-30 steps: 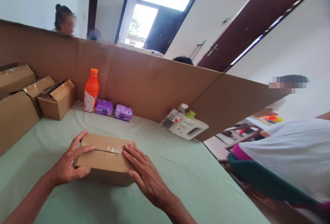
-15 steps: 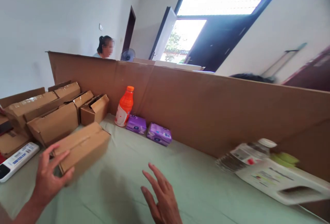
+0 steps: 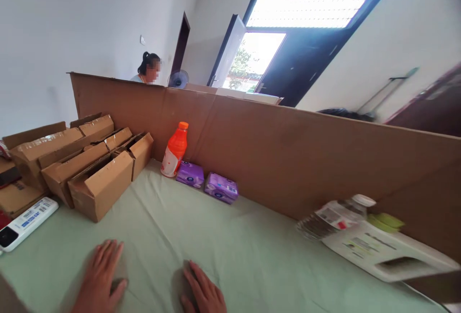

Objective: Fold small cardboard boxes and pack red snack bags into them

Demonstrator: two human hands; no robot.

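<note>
My left hand [image 3: 103, 277] lies flat on the green cloth [image 3: 154, 236], fingers stretched out and nothing in it. To its right, my right hand [image 3: 204, 288] also rests on the cloth, fingers extended and empty, partly cut off by the lower edge. Beyond my left hand stands a brown cardboard box [image 3: 110, 183] with its top flaps raised. It sits at the near end of a group of similar cardboard boxes [image 3: 54, 147].
Against a cardboard partition [image 3: 273, 154] stand an orange bottle [image 3: 175, 150] and two purple tissue packs [image 3: 221, 188]. At right lie a clear plastic bottle [image 3: 334, 214] and a white jug [image 3: 382, 250]. A white device [image 3: 30, 222] lies at left. A person [image 3: 147, 68] is behind the partition.
The cardboard box my left hand was holding now stands against the other boxes, released, its flaps raised. Both hands have come down onto the cloth, nearer to me.
</note>
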